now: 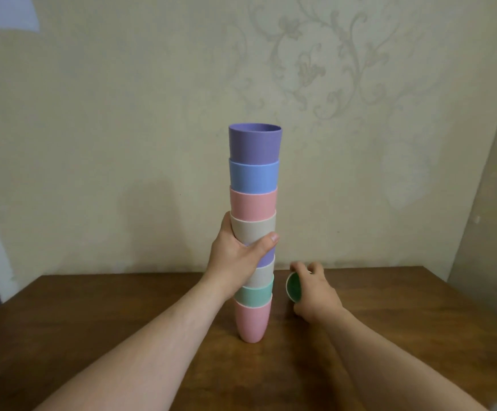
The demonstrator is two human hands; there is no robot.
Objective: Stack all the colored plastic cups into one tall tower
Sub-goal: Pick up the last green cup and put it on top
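A tall tower of nested cups [253, 176] stands upright on the wooden table [122, 315], with a pink cup [253, 321] at the bottom and a purple cup [254, 142] on top. Between them I see green, beige, purple, beige, pink and blue cups. My left hand [238, 256] is wrapped around the middle of the tower, at the beige cup. To the right, my right hand [315, 292] grips a green cup [294, 287] lying on its side just above the table, its mouth turned toward the tower. Most of that cup is hidden by my fingers.
A papered wall rises directly behind the table's far edge. A second wall closes in at the right [490, 218]. The table's left corner [42, 277] lies near a doorway at the far left.
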